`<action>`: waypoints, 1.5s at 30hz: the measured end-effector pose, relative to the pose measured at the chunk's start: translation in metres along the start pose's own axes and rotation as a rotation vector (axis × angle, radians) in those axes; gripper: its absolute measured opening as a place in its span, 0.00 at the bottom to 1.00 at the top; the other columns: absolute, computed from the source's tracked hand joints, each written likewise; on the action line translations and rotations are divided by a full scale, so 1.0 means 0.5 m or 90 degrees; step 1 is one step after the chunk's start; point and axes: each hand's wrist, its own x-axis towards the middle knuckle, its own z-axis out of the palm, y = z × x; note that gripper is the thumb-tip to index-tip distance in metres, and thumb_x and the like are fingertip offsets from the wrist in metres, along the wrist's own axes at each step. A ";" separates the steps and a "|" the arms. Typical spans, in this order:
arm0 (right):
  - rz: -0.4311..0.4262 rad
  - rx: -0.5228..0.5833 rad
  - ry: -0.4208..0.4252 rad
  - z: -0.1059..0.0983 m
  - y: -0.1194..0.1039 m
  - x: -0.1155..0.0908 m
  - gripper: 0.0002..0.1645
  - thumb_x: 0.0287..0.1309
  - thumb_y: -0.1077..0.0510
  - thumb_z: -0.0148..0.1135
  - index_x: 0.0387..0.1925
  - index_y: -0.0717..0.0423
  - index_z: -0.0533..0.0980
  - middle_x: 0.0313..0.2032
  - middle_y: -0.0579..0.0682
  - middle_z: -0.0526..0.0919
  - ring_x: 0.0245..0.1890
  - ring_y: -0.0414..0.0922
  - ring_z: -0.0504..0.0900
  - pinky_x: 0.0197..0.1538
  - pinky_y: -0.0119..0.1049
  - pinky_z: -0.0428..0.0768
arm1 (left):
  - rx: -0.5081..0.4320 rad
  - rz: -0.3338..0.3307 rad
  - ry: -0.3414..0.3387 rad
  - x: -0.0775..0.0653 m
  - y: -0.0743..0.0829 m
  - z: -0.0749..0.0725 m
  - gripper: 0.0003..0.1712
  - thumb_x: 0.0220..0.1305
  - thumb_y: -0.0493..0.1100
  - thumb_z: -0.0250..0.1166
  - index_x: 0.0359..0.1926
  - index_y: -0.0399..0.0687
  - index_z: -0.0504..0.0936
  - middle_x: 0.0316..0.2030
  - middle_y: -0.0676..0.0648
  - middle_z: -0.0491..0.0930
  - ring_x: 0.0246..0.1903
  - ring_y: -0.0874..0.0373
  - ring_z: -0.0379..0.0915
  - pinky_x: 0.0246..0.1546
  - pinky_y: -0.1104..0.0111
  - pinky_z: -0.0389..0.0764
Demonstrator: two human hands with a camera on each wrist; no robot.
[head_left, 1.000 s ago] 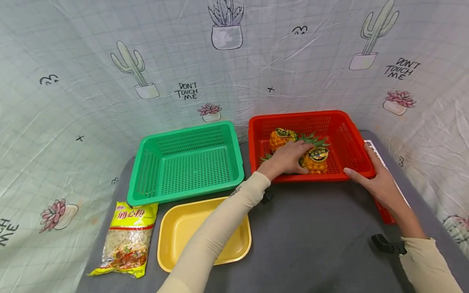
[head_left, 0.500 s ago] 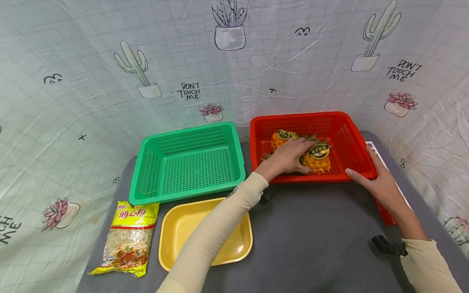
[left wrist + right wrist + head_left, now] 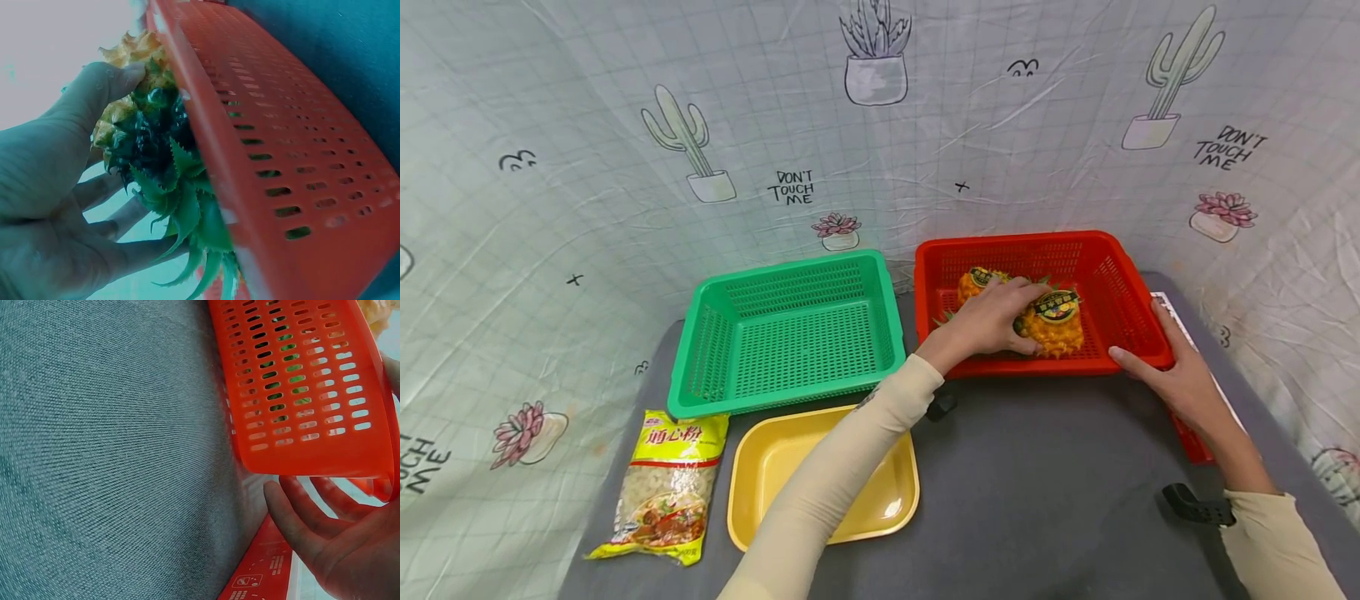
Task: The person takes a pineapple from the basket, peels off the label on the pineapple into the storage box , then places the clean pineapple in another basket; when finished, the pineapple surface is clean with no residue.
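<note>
Surroundings: I read 1 grey table (image 3: 1037, 483) against 1 printed cloth (image 3: 925, 142). On the left lies 1 yellow food bag (image 3: 666, 492), flat, its top edge at the green basket's near corner. The count for baskets is 2: 1 green basket (image 3: 790, 397), with nothing in it that I can see, and 1 red basket (image 3: 1052, 367) a little to its right. In front of the green basket sits 1 yellow tray (image 3: 775, 467); the left sleeve (image 3: 838, 487) crosses above it and blocks part of my view. At far right, 1 red-and-white object (image 3: 1190, 433) is mostly hidden by the right forearm.

Pineapples: I count 2 labelled bodies inside the red basket — the nearer pineapple (image 3: 1060, 329) toward the front wall, the other pineapple (image 3: 972, 285) behind and to its left. Leaf tips show left of the hand; I cannot tell which fruit they belong to.

Hands: 2. The left hand (image 3: 996, 321) grips the nearer pineapple, thumb on its skin and fingers across the other side; the basket wall hides part of the fruit from that wrist camera. The right hand (image 3: 1172, 379) holds the red basket's near right corner — thumb at the rim, fingers along the outside.
</note>
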 end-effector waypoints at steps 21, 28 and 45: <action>0.013 0.003 -0.010 0.006 -0.013 0.005 0.62 0.69 0.38 0.67 0.85 0.28 0.32 0.76 0.69 0.57 0.63 0.66 0.65 0.41 0.23 0.72 | 0.050 -0.022 0.060 -0.048 0.049 -0.045 0.48 0.62 0.57 0.77 0.78 0.54 0.68 0.66 0.51 0.72 0.54 0.55 0.64 0.40 0.69 0.78; 0.014 -0.002 -0.011 0.008 -0.009 0.000 0.62 0.70 0.37 0.66 0.85 0.28 0.32 0.77 0.69 0.56 0.63 0.67 0.66 0.41 0.23 0.71 | 0.076 0.000 0.072 -0.065 0.069 -0.052 0.47 0.61 0.57 0.78 0.78 0.53 0.70 0.66 0.51 0.73 0.55 0.55 0.65 0.41 0.69 0.77; -0.012 -0.005 0.011 -0.001 -0.007 0.001 0.60 0.71 0.41 0.66 0.86 0.31 0.36 0.70 0.70 0.66 0.50 0.46 0.70 0.41 0.24 0.71 | 0.135 0.054 0.064 -0.106 0.126 -0.064 0.49 0.62 0.60 0.77 0.79 0.54 0.69 0.68 0.49 0.73 0.55 0.53 0.68 0.33 0.68 0.79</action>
